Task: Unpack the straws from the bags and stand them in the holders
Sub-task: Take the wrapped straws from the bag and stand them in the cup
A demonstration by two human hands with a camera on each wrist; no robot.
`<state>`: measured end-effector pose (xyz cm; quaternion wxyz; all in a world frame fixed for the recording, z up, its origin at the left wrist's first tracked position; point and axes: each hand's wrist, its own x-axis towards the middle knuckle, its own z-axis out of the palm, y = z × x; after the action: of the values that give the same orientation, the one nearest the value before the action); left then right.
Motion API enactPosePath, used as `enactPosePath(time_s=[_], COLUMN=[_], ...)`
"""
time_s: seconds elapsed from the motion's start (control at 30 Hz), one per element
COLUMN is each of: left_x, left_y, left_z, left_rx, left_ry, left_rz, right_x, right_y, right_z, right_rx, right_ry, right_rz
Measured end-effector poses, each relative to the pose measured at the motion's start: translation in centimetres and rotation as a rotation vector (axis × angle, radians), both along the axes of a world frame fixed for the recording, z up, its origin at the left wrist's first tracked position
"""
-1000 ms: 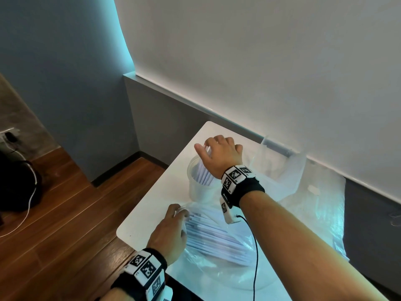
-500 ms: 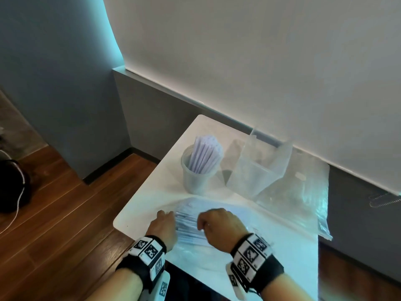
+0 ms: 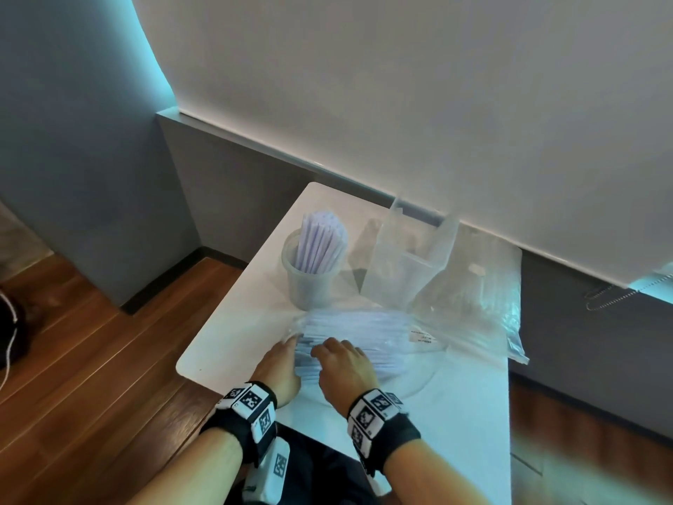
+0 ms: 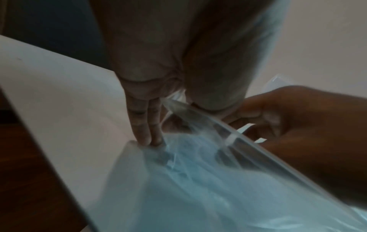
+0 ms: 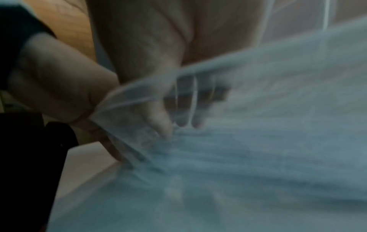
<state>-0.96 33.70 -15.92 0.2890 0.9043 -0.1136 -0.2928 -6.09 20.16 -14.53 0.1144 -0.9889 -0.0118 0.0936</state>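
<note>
A clear bag (image 3: 397, 333) of white wrapped straws (image 3: 357, 322) lies flat near the table's front edge, its mouth facing me. My left hand (image 3: 282, 360) pinches the left rim of the mouth; its fingers (image 4: 147, 133) point down at the bag's corner. My right hand (image 3: 337, 357) reaches into the mouth, and its fingers (image 5: 184, 116) show through the plastic, curled onto the straw ends. Behind the bag, a round translucent cup holder (image 3: 309, 286) holds a standing bundle of straws (image 3: 320, 246). Next to it on the right stands a clear square holder (image 3: 404, 271).
An empty, crumpled clear bag (image 3: 484, 297) lies at the back right of the small white table (image 3: 225, 340). A grey wall ledge runs just behind the table. Wooden floor drops away on the left, past the table's rounded corner.
My right hand left the cup holder, came down to the bag and now reaches into its mouth. My left hand has stayed at the bag's rim. My head has tilted further down.
</note>
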Motion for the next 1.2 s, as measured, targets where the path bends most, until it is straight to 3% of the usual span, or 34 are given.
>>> enactPosePath(time_s=[0.23, 1.2], left_x=[-0.2, -0.2], left_y=[0.8, 1.1], left_z=[0.7, 0.7], left_rx=[-0.023, 0.006], left_ry=[0.008, 0.043], left_rz=[-0.014, -0.044], right_x=[0.8, 0.3], right_y=[0.1, 0.4], right_z=[-1.6, -2.7], right_rx=[-0.157, -0.256], right_ry=[0.021, 0.081], right_rz=[0.028, 0.05])
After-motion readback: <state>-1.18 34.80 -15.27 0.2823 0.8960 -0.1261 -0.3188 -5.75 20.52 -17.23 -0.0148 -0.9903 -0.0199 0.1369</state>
